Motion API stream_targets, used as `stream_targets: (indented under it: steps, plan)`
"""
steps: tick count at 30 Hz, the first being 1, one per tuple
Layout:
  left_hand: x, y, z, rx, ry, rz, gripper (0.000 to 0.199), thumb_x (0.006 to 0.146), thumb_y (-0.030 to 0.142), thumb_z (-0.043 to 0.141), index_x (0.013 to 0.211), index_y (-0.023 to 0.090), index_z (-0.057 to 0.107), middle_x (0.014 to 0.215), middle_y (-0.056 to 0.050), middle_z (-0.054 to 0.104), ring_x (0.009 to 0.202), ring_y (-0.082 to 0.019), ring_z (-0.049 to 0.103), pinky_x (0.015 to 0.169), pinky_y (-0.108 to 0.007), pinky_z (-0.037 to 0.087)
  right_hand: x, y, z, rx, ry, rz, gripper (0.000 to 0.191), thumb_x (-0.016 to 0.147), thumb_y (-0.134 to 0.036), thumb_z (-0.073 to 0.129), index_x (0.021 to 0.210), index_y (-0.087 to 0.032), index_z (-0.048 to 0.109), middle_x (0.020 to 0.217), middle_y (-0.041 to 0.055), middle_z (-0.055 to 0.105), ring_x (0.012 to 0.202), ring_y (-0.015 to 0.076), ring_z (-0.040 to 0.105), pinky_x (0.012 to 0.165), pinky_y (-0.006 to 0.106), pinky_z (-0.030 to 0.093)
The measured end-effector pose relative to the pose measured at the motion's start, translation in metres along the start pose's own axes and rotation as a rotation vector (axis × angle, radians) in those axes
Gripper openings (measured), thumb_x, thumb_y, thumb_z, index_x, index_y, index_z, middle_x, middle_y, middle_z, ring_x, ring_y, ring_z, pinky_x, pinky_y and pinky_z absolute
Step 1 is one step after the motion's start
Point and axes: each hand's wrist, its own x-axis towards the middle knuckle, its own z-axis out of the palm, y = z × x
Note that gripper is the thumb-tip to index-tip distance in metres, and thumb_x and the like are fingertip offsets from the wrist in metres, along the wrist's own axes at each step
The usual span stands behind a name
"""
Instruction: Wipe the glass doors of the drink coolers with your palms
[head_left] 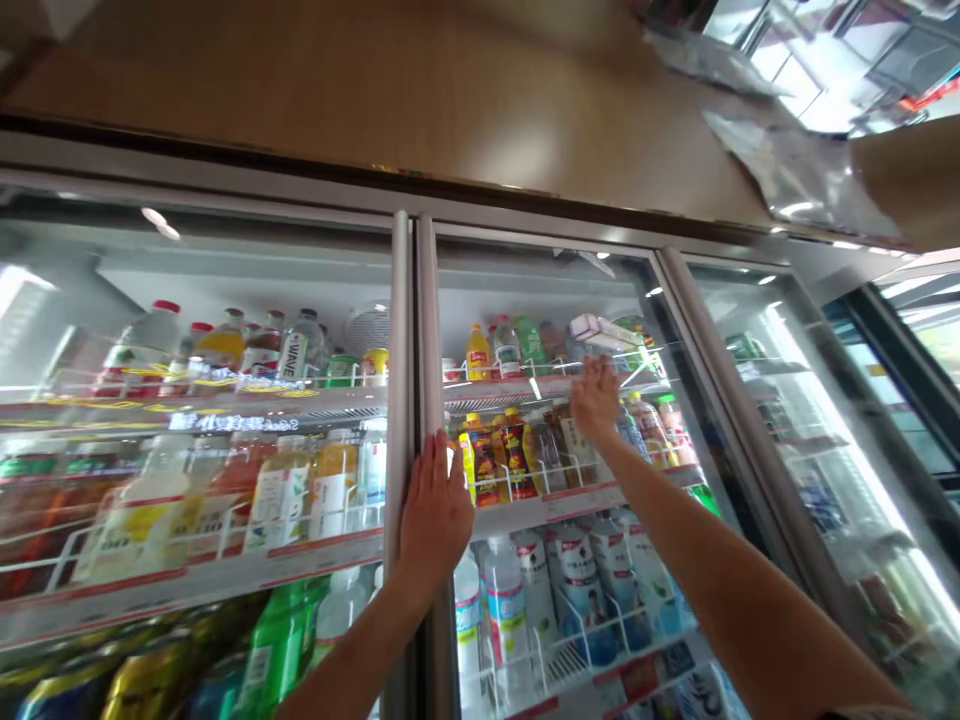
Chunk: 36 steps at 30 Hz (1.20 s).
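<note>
My left hand (437,505) lies with fingers stretched upward against the metal door frame (430,340) of the middle glass-door cooler, around where two doors meet. Farther right, my right hand (596,398) is raised at the middle glass door (517,275), fingers extended upward; motion blurs it slightly, and I cannot tell whether it touches the glass. A pale box-like shape (600,331) shows just above its fingertips, perhaps a reflection. Around my hands, bottled drinks stand on shelves, including yellow-capped dark bottles (517,455) and white bottles with blue labels (506,610).
A brown wooden panel (375,90) runs above the coolers, with clear plastic sheeting (806,175) at upper right. The left cooler holds juice bottles (277,500) and a green bottle (270,640). Another glass-door cooler (810,420) stands right.
</note>
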Motion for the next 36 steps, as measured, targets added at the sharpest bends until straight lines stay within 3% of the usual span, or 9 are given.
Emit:
stream_targets:
  steps: [4, 7, 14, 17, 20, 24, 26, 31, 36]
  plan:
    - [0.019, 0.011, 0.011, -0.04, -0.007, 0.028, 0.057, 0.086, 0.016, 0.037, 0.142, 0.012, 0.029, 0.142, -0.016, 0.041, 0.137, -0.028, 0.03, 0.112, -0.055, 0.024, -0.016, -0.077, 0.023, 0.01, -0.224, -0.331, 0.044, 0.093, -0.025, 0.035, 0.135, -0.03, 0.047, 0.145, -0.004, 0.042, 0.14, 0.0189, 0.024, 0.113, 0.04, 0.025]
    - [0.03, 0.021, 0.019, -0.042, -0.008, -0.068, 0.053, 0.087, 0.018, 0.035, 0.139, 0.009, 0.034, 0.14, -0.021, 0.043, 0.134, -0.031, 0.036, 0.11, -0.058, 0.025, -0.026, -0.074, 0.017, -0.031, -0.356, -0.439, 0.048, 0.091, -0.024, 0.04, 0.138, -0.036, 0.04, 0.148, -0.0054, 0.037, 0.142, 0.0206, 0.019, 0.113, 0.045, 0.023]
    - [0.018, 0.042, 0.038, 0.043, -0.072, -0.167, 0.06, 0.088, 0.04, 0.04, 0.138, 0.007, 0.035, 0.149, -0.023, 0.026, 0.141, -0.035, 0.014, 0.108, -0.056, 0.028, -0.024, 0.165, -0.063, -0.255, -0.243, 0.104, 0.049, 0.088, -0.023, 0.043, 0.136, -0.012, 0.044, 0.141, 0.0186, 0.043, 0.133, 0.0338, 0.035, 0.106, 0.057, 0.026]
    - [0.014, 0.045, 0.042, 0.08, -0.071, -0.204, 0.06, 0.09, 0.041, 0.035, 0.14, 0.008, 0.031, 0.15, -0.022, 0.024, 0.142, -0.033, 0.013, 0.11, -0.056, 0.023, -0.02, 0.216, -0.067, -0.301, -0.251, 0.234, 0.05, 0.086, -0.021, 0.044, 0.132, -0.003, 0.047, 0.135, 0.0251, 0.048, 0.131, 0.0394, 0.035, 0.103, 0.063, 0.026]
    - [0.014, 0.046, 0.041, 0.072, -0.06, -0.201, 0.061, 0.091, 0.041, 0.033, 0.144, 0.013, 0.024, 0.153, -0.018, 0.019, 0.142, -0.031, 0.012, 0.112, -0.055, 0.02, -0.017, 0.198, -0.054, -0.222, -0.261, 0.127, 0.049, 0.086, -0.013, 0.035, 0.133, -0.007, 0.048, 0.138, 0.0175, 0.047, 0.137, 0.0311, 0.029, 0.11, 0.056, 0.024]
    - [0.015, 0.044, 0.039, 0.066, -0.084, -0.201, 0.062, 0.091, 0.043, 0.03, 0.146, 0.017, 0.016, 0.154, -0.014, 0.015, 0.142, -0.031, 0.012, 0.112, -0.055, 0.019, -0.021, 0.168, -0.052, 0.026, -0.378, -0.271, 0.048, 0.088, -0.015, 0.036, 0.133, -0.027, 0.05, 0.147, 0.0013, 0.039, 0.141, 0.02, 0.022, 0.112, 0.045, 0.027]
    - [0.015, 0.044, 0.039, 0.077, -0.107, -0.215, 0.062, 0.091, 0.044, 0.029, 0.146, 0.018, 0.017, 0.154, -0.014, 0.016, 0.142, -0.032, 0.013, 0.112, -0.055, 0.019, -0.018, 0.183, -0.063, -0.003, -0.383, -0.194, 0.044, 0.089, -0.017, 0.038, 0.128, -0.029, 0.055, 0.145, 0.0009, 0.041, 0.139, 0.0215, 0.027, 0.11, 0.047, 0.028]
    - [0.014, 0.045, 0.039, 0.116, -0.128, -0.243, 0.061, 0.091, 0.043, 0.03, 0.145, 0.018, 0.02, 0.154, -0.014, 0.017, 0.142, -0.031, 0.014, 0.112, -0.054, 0.02, 0.008, 0.223, -0.063, -0.202, -0.165, 0.441, 0.047, 0.088, -0.018, 0.035, 0.132, -0.008, 0.05, 0.145, 0.019, 0.038, 0.137, 0.0324, 0.027, 0.107, 0.055, 0.028]
    - [0.015, 0.044, 0.038, 0.122, -0.131, -0.237, 0.061, 0.091, 0.044, 0.029, 0.145, 0.017, 0.02, 0.153, -0.014, 0.02, 0.142, -0.03, 0.015, 0.112, -0.054, 0.02, -0.001, 0.125, -0.029, -0.025, -0.26, 0.077, 0.046, 0.089, -0.018, 0.037, 0.133, -0.016, 0.051, 0.149, 0.0108, 0.034, 0.141, 0.0275, 0.019, 0.111, 0.048, 0.024]
